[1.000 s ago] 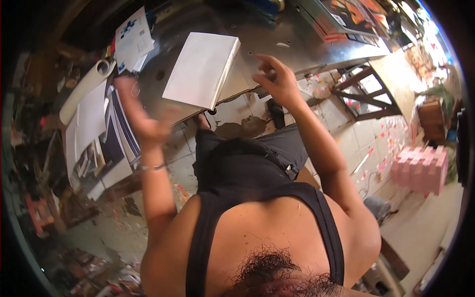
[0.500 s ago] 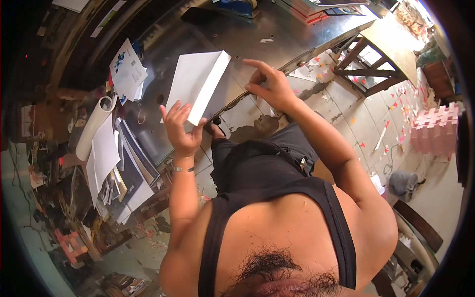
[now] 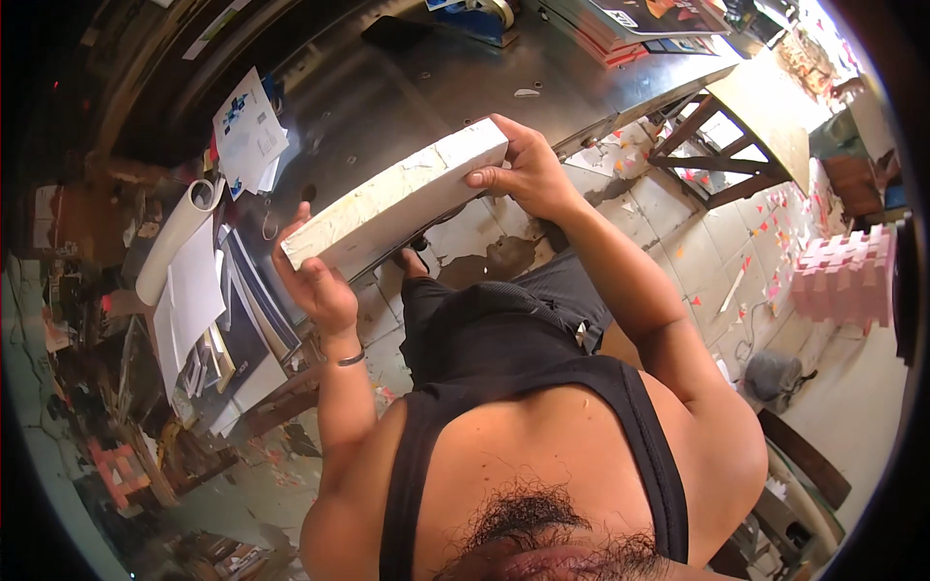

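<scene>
A thick white paper block (image 3: 397, 194) is raised over the front edge of the metal table, between my two hands. One long, narrow side of it faces up, cream-coloured and rough with streaks. My left hand (image 3: 325, 295) grips its left end, thumb on the near face and fingers behind. At the other end my right hand (image 3: 533, 174) holds the corner, its thumb on the near face and the fingers mostly hidden behind. The block tilts, its right end farther from me than its left.
The metal table (image 3: 387, 92) carries loose printed sheets (image 3: 249, 131), a rolled white sheet (image 3: 184, 237) and papers at its left. A stack of red-edged booklets (image 3: 605, 44) lies at the far right. Beyond stands a wooden stool (image 3: 741, 136); pink stacked pieces (image 3: 848, 276) sit on the scrap-strewn floor.
The paper block has been lifted and turned so its rough narrow side faces up. My right hand, which was apart from it, now grips its right end; my left hand has shifted left.
</scene>
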Tool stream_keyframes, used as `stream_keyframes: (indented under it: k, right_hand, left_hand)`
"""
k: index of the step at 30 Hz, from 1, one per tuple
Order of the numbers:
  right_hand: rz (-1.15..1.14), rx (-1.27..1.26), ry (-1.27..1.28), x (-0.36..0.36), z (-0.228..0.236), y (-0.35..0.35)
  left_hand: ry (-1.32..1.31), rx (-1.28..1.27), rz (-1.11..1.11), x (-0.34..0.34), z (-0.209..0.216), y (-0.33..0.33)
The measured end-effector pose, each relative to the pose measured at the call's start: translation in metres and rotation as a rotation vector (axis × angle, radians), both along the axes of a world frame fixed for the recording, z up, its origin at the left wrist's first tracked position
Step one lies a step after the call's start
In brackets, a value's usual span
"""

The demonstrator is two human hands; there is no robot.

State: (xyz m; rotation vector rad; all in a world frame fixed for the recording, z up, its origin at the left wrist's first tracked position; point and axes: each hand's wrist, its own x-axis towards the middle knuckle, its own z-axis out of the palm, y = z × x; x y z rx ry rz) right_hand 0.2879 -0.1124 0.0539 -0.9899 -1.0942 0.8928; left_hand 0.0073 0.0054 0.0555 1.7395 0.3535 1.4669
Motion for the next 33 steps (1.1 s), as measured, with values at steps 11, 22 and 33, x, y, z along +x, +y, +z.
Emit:
stream_keyframes:
  k: [11,22,33]
  right_hand:
    - [-0.089,0.085,-0.055,-0.01,0.012,0.003]
    - [-0.11,0.017,-0.023,-0.005,0.013,0.016]
    - [-0.285,-0.115,-0.506,-0.007,-0.022,0.011]
  left_hand:
    - [0.089,-0.185,-0.032,0.001,-0.017,0.008]
    - [0.211,-0.18,0.016,0.003,0.005,0.023]
    - [0.349,-0.283,-0.072,0.011,-0.012,0.018]
